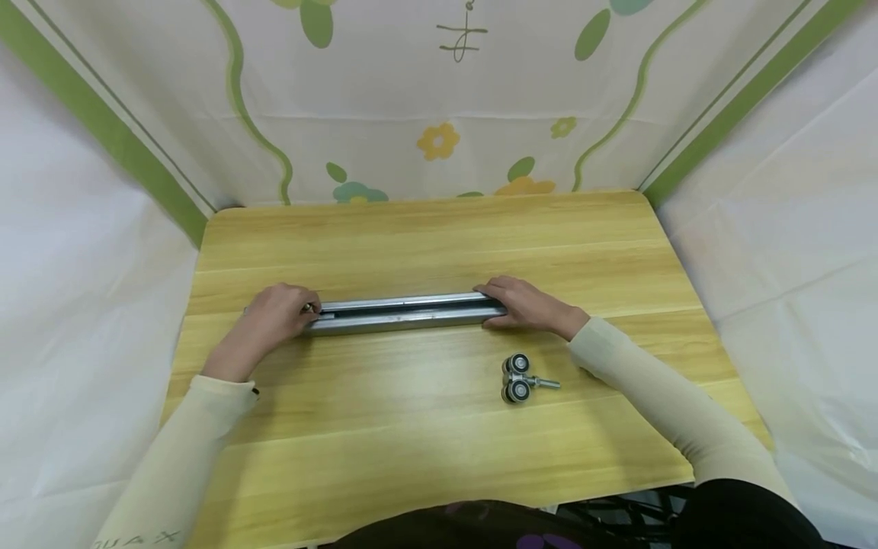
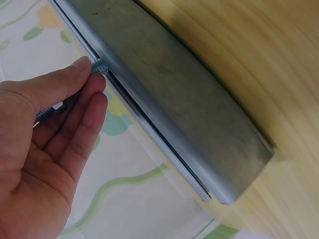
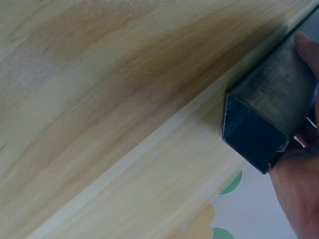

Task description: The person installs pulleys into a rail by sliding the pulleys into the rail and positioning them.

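A metal channel rail (image 1: 405, 314) lies across the table with its long slot facing up. In the left wrist view, my left hand (image 2: 60, 114) pinches a threaded bolt (image 2: 100, 66) between thumb and fingers at the rail's slot. A nut (image 2: 59, 106) and more thread show behind the fingers. What the bolt joins to inside the rail is hidden. My right hand (image 1: 524, 305) grips the rail near its right end, thumb on the near side and fingers over the far side. The rail's open square end (image 3: 256, 132) shows in the right wrist view.
A roller trolley (image 1: 517, 379) with several black-and-silver wheels and a threaded stem lies on the wooden table (image 1: 384, 427), nearer the body than the right hand. White cloth (image 1: 384, 84) with printed flowers hangs behind the table, and plain cloth lines both sides.
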Action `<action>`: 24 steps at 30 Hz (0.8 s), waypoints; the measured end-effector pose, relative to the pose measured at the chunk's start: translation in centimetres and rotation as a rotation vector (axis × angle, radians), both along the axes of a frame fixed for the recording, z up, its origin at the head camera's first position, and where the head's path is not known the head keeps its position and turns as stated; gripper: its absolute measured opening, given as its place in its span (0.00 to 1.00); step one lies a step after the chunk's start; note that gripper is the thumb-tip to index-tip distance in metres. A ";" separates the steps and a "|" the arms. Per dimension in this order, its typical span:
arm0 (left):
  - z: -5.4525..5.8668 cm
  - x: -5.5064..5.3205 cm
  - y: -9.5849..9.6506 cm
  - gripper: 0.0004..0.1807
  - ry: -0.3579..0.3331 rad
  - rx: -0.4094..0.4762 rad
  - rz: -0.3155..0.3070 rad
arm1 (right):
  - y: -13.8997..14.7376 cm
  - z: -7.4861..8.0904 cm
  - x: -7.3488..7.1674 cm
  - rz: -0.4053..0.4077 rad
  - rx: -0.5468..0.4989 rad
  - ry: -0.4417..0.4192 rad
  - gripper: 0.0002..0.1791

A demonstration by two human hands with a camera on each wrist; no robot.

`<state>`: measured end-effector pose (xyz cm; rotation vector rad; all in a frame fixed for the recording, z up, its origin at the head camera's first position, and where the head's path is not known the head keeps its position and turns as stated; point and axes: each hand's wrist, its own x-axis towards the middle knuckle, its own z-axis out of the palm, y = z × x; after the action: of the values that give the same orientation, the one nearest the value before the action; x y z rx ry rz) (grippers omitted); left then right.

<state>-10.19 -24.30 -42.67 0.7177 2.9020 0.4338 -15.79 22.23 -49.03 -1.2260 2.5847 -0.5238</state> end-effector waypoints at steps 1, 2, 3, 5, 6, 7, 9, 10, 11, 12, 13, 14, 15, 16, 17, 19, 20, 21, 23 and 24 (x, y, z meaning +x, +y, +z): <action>0.0 0.0 -0.2 0.03 0.004 -0.001 0.002 | 0.0 0.0 0.0 -0.001 0.000 0.002 0.39; 0.1 0.0 -0.4 0.04 0.005 -0.001 0.003 | 0.0 0.1 0.0 -0.002 -0.001 0.000 0.39; 0.1 0.0 -0.6 0.04 0.004 -0.001 0.007 | 0.0 0.1 0.0 -0.003 -0.001 -0.002 0.39; 0.2 0.1 -0.9 0.03 0.002 -0.002 0.014 | 0.1 0.1 0.0 0.000 -0.002 0.004 0.39; 0.3 0.1 -1.1 0.04 0.000 -0.002 0.019 | 0.1 0.1 0.0 0.001 -0.005 0.005 0.38; 0.3 0.1 -1.3 0.04 -0.002 -0.002 0.023 | 0.1 0.1 0.0 0.002 -0.007 0.007 0.38; 0.3 0.3 -1.6 0.04 -0.001 0.001 0.029 | 0.1 0.1 0.1 0.006 -0.010 0.013 0.38; 0.3 0.3 -1.7 0.04 0.000 0.002 0.030 | 0.1 0.1 0.1 0.006 -0.009 0.013 0.39; 0.3 0.3 -1.9 0.04 0.002 0.002 0.033 | 0.1 0.1 0.1 0.005 -0.007 0.011 0.39; 0.3 0.4 -2.1 0.04 0.003 0.001 0.036 | 0.1 0.1 0.1 0.006 -0.007 0.010 0.39; 0.3 0.4 -2.2 0.04 0.003 -0.002 0.040 | 0.1 0.1 0.1 0.006 -0.005 0.011 0.39; 0.3 0.5 -2.3 0.04 0.003 -0.003 0.043 | 0.1 0.1 0.1 0.006 -0.004 0.014 0.39; 0.3 0.5 -2.5 0.04 0.000 -0.006 0.049 | 0.1 0.1 0.1 0.005 -0.005 0.012 0.39; 0.3 0.6 -2.6 0.04 -0.001 -0.007 0.053 | 0.1 0.1 0.1 0.004 -0.006 0.011 0.39; 0.3 0.6 -2.7 0.04 0.000 -0.009 0.058 | 0.1 0.1 0.1 0.004 -0.008 0.012 0.39; 0.4 0.7 -3.0 0.04 -0.002 -0.009 0.064 | 0.1 0.2 0.1 0.003 -0.010 0.016 0.39; 0.4 0.7 -3.1 0.04 -0.001 -0.008 0.066 | 0.1 0.2 0.1 0.003 -0.012 0.015 0.39; 0.4 0.7 -3.2 0.04 -0.002 -0.007 0.069 | 0.1 0.2 0.0 0.002 -0.012 0.013 0.39; 0.3 0.7 -3.4 0.04 -0.004 -0.006 0.072 | 0.1 0.2 0.0 0.001 -0.008 0.011 0.39; 0.3 0.7 -3.4 0.04 -0.007 -0.004 0.073 | 0.1 0.2 0.0 -0.001 -0.004 0.009 0.39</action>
<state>-9.45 -27.75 -42.34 0.6092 2.9288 0.4377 -15.78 22.32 -48.86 -1.2320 2.5927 -0.5257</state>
